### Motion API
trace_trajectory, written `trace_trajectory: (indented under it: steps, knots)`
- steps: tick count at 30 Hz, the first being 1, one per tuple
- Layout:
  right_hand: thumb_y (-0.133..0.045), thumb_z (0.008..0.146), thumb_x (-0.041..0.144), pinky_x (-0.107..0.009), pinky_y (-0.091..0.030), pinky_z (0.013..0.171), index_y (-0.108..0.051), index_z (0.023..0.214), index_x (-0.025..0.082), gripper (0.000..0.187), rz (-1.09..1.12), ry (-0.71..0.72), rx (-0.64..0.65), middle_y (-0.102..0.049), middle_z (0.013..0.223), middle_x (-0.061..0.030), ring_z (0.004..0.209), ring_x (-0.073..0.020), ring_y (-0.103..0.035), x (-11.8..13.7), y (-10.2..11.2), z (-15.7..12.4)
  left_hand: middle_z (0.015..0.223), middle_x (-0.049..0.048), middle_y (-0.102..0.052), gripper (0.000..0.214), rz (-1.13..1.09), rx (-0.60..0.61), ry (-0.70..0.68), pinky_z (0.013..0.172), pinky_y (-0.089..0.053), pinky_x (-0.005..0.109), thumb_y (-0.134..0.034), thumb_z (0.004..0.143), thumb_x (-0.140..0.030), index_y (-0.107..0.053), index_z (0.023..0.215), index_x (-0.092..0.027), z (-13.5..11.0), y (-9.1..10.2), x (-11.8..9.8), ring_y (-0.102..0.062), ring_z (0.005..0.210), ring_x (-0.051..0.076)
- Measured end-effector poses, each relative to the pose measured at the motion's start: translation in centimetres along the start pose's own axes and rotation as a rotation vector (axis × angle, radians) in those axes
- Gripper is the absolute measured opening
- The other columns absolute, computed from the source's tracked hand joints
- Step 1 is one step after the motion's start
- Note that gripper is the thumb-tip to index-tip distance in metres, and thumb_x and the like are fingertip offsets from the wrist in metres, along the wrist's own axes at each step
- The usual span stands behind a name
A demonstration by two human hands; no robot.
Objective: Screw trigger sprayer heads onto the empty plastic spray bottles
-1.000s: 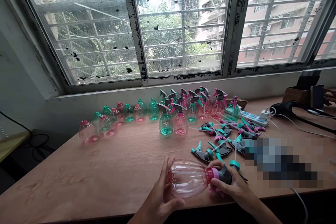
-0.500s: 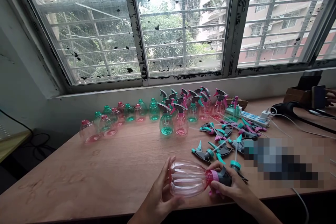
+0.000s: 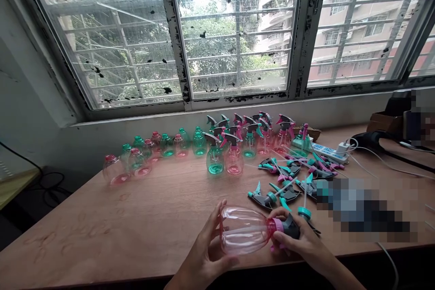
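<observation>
A clear pink spray bottle (image 3: 245, 230) lies sideways in the air near the table's front edge, its base toward the left. My left hand (image 3: 209, 247) wraps round the base end, thumb below and fingers behind. My right hand (image 3: 301, 240) grips the dark grey trigger head (image 3: 289, 227) at the bottle's neck, where a pink collar (image 3: 277, 225) meets the bottle. The pink trigger shows partly below my right fingers. Just beyond that hand, a loose spray head with a teal collar (image 3: 304, 213) rests on the table, its tube pointing up.
Loose teal and pink spray heads (image 3: 285, 172) lie heaped at the right. Bottles with heads fitted (image 3: 234, 161) stand behind, and bottles without heads (image 3: 117, 170) stand at the left. A power strip (image 3: 329, 153) with cables lies at the back right.
The bottle has turned slightly about its long axis between my hands, its ribs now facing differently. Both hands keep nearly the same places.
</observation>
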State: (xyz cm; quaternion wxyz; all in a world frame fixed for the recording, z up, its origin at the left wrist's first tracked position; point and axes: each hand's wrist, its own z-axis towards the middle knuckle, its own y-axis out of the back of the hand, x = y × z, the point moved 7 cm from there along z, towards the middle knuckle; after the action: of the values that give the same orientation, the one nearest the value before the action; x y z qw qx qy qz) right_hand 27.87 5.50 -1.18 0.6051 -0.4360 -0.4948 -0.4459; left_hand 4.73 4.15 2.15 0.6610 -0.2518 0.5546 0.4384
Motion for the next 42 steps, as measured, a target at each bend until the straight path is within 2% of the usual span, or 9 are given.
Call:
trace_trajectory:
  steps: [4, 10, 17, 22, 26, 30, 35, 38, 42]
  knots:
    - [-0.077, 0.080, 0.050, -0.021, -0.047, 0.045, -0.059, 0.102, 0.022, 0.040, -0.005, 0.003, 0.014, -0.069, 0.067, 0.0011, 0.054, -0.0171, -0.069, 0.1, -0.1, 0.1, 0.169, 0.0022, -0.014, 0.075, 0.015, -0.028, -0.023, 0.112, -0.042, 0.043, -0.064, 0.093, -0.042, -0.020, 0.154, -0.047, -0.1, -0.1, 0.0, -0.045, 0.140, 0.032]
    - [-0.076, 0.081, 0.052, -0.021, -0.048, 0.047, -0.058, 0.102, 0.022, 0.040, -0.056, -0.011, 0.030, -0.073, 0.064, 0.0003, 0.056, -0.0185, -0.071, 0.2, -0.3, -0.1, 0.169, 0.0052, -0.015, 0.096, -0.014, -0.052, -0.021, 0.116, -0.036, 0.047, -0.078, 0.082, -0.040, -0.017, 0.156, -0.041, 0.1, -0.3, -0.2, -0.030, 0.148, 0.034]
    - [-0.073, 0.086, 0.047, -0.020, -0.045, 0.047, -0.057, 0.106, 0.021, 0.037, -0.059, -0.002, 0.049, -0.075, 0.065, -0.0007, 0.057, -0.0167, -0.070, 0.3, -0.4, -0.1, 0.168, 0.0010, -0.016, 0.072, 0.019, -0.073, -0.041, 0.115, -0.039, 0.042, -0.064, 0.093, -0.041, -0.024, 0.153, -0.046, 0.1, -0.1, -0.1, -0.033, 0.147, 0.031]
    - [-0.074, 0.085, 0.048, -0.021, -0.046, 0.047, -0.056, 0.105, 0.021, 0.038, -0.038, 0.004, 0.056, -0.074, 0.066, -0.0009, 0.058, -0.0179, -0.071, 0.1, -0.3, 0.0, 0.168, 0.0065, -0.019, 0.102, -0.010, -0.055, -0.031, 0.117, -0.034, 0.049, -0.079, 0.081, -0.042, -0.010, 0.156, -0.043, 0.0, 0.2, 0.6, -0.029, 0.149, 0.034]
    - [-0.075, 0.085, 0.047, -0.021, -0.045, 0.047, -0.056, 0.107, 0.020, 0.040, -0.031, -0.007, 0.054, -0.074, 0.067, -0.0013, 0.058, -0.0173, -0.070, 0.1, -0.3, -0.1, 0.168, 0.0059, -0.017, 0.089, -0.009, -0.038, -0.014, 0.118, -0.034, 0.047, -0.074, 0.086, -0.039, -0.019, 0.156, -0.040, 0.0, 0.1, 0.6, -0.027, 0.150, 0.034]
    - [-0.075, 0.085, 0.047, -0.021, -0.045, 0.047, -0.057, 0.106, 0.021, 0.038, -0.014, 0.003, 0.038, -0.071, 0.067, 0.0003, 0.057, -0.0168, -0.069, 0.1, -0.1, 0.0, 0.168, 0.0032, -0.019, 0.077, 0.029, -0.060, -0.021, 0.115, -0.038, 0.046, -0.066, 0.092, -0.038, -0.021, 0.154, -0.045, -0.1, 0.2, 0.7, -0.036, 0.145, 0.031]
    - [-0.076, 0.083, 0.048, -0.019, -0.045, 0.047, -0.058, 0.106, 0.020, 0.040, 0.001, 0.004, 0.051, -0.074, 0.066, -0.0014, 0.055, -0.0153, -0.068, 0.0, -0.2, 0.0, 0.168, 0.0085, -0.017, 0.103, -0.026, -0.034, 0.030, 0.116, -0.036, 0.048, -0.079, 0.082, -0.036, -0.008, 0.157, -0.041, 0.0, 0.0, 0.5, -0.039, 0.143, 0.033]
    - [-0.076, 0.082, 0.048, -0.020, -0.047, 0.047, -0.059, 0.106, 0.021, 0.040, 0.000, 0.008, 0.039, -0.073, 0.069, -0.0013, 0.055, -0.0155, -0.068, -0.1, -0.1, 0.0, 0.168, 0.0085, -0.016, 0.097, -0.062, -0.005, 0.054, 0.115, -0.039, 0.047, -0.078, 0.083, -0.037, -0.016, 0.157, -0.038, 0.1, -0.2, 0.3, -0.043, 0.141, 0.034]
    - [-0.077, 0.081, 0.049, -0.019, -0.047, 0.045, -0.060, 0.104, 0.021, 0.040, 0.002, 0.016, 0.003, -0.068, 0.072, 0.0006, 0.056, -0.0150, -0.067, -0.4, 0.2, 0.1, 0.169, 0.0051, -0.015, 0.080, -0.014, -0.003, -0.002, 0.114, -0.041, 0.044, -0.067, 0.092, -0.035, -0.017, 0.155, -0.044, 0.0, -0.1, 0.4, -0.040, 0.144, 0.032]
